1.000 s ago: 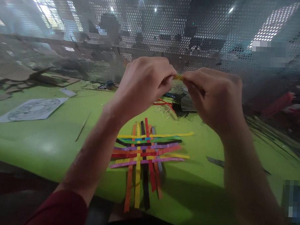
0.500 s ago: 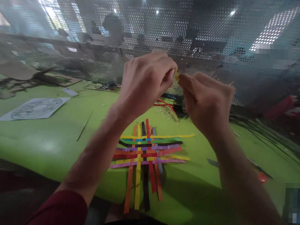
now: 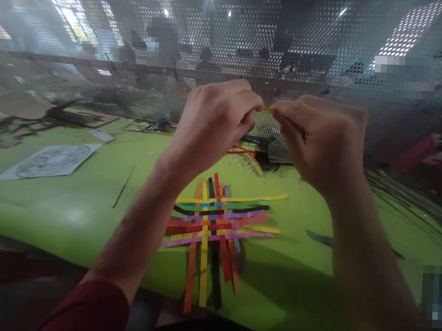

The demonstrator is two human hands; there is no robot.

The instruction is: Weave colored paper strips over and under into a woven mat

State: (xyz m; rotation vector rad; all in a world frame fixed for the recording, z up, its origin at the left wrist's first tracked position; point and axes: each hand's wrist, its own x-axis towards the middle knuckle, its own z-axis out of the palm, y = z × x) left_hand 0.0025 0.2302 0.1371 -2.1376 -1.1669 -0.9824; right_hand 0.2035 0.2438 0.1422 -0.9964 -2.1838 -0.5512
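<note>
Both my hands are raised above the table, pinching a narrow yellow strip (image 3: 267, 109) between them. My left hand (image 3: 221, 112) grips one end with thumb and fingers, and my right hand (image 3: 319, 140) pinches the other. Only a short stretch of the strip shows in the gap; the rest is hidden in the fingers. Below lies a woven mat of coloured strips (image 3: 214, 228), with orange, yellow, black, red and grey strips crossed by yellow, blue, green, purple and pink ones. Their ends stick out loose on the sides I can see. My left forearm covers part of its left edge.
A green table (image 3: 75, 217) carries a printed paper (image 3: 54, 160) and a thin stick (image 3: 124, 186) on the left. A knife (image 3: 318, 238) lies partly behind my right forearm. Shavings (image 3: 245, 162) and red strips sit at the back, before a perforated metal screen (image 3: 226, 43). Long thin strips (image 3: 413, 196) lie right.
My right hand has moved to the right, away from my left. The yellow strip between them now runs level and shows a longer stretch. The woven mat has not moved.
</note>
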